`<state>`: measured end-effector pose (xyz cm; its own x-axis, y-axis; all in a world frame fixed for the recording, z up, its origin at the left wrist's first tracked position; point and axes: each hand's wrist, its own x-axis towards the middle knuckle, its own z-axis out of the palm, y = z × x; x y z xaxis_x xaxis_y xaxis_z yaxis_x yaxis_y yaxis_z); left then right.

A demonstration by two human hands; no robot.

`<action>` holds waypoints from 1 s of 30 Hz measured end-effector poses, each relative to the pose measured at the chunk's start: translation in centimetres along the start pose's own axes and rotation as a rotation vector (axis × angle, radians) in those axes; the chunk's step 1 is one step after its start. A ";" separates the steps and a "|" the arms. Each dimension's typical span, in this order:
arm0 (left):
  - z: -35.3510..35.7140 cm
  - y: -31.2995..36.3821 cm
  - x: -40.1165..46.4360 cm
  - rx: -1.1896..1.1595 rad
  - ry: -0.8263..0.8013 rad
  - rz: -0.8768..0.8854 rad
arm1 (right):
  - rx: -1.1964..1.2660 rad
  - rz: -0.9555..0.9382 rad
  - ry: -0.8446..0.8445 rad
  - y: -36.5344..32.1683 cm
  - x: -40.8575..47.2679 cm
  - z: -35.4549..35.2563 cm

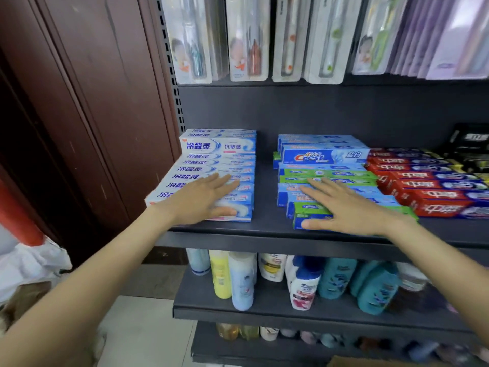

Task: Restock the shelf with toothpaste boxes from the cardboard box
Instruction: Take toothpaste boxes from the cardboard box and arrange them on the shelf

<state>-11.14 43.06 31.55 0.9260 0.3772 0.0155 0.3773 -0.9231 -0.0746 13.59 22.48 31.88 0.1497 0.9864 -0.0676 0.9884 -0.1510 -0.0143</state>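
Observation:
On the dark shelf (267, 229) lie three groups of toothpaste boxes. White-and-blue boxes (219, 147) are stacked at the left, and my left hand (201, 200) rests flat on the front ones, fingers spread. Blue and green Crest boxes (322, 157) fill the middle, where my right hand (346, 205) lies flat on the front boxes, thumb at the edge of the nearest one. Red boxes (434, 192) lie in rows at the right. Neither hand grips anything. A brown corner (341, 362) at the bottom edge may be the cardboard box.
Packaged toothbrushes (243, 41) hang above the shelf. Shampoo and lotion bottles (301, 284) stand on the shelf below, with more bottles lower down. A dark red wooden panel (87, 115) stands to the left, with white bags (29, 263) on the floor.

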 end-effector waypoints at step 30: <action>-1.1 9.8 0.5 -0.619 0.558 -0.088 | 0.093 0.013 0.456 3.5 -3.5 0.7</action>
<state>-6.91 34.09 31.90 0.7024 0.5080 0.4986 0.2375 -0.8276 0.5086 16.54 18.48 31.38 0.1779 0.9091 0.3766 0.9832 -0.1482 -0.1067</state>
